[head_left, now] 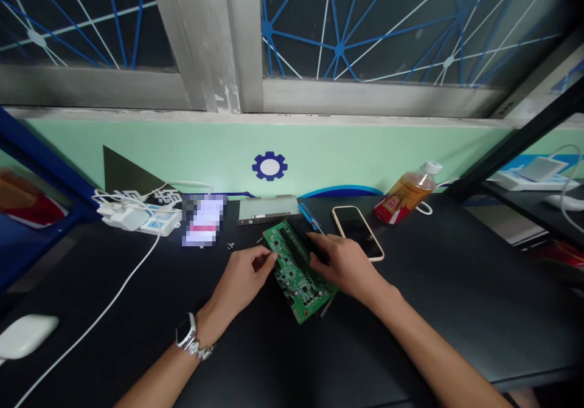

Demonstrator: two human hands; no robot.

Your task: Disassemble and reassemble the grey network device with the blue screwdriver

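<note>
A green circuit board (298, 280) lies at a slant over a dark part in the middle of the black table. My left hand (249, 274), with a watch on its wrist, pinches the board's left edge between thumb and fingers. On the other side, my right hand (340, 262) has thumb and fingers around the dark part (303, 235) along the board's right side. A blue screwdriver (310, 216) lies just beyond, its tip towards my right hand. Several small screws (230, 245) rest left of the board.
Behind the board lies a metal plate (268, 210). A phone (358, 231) and a tilted drink bottle (406, 194) are at the right. To the left are a blurred-out screen (205, 221), a power strip (159, 221), a white cable and a white mouse-like object (28, 336).
</note>
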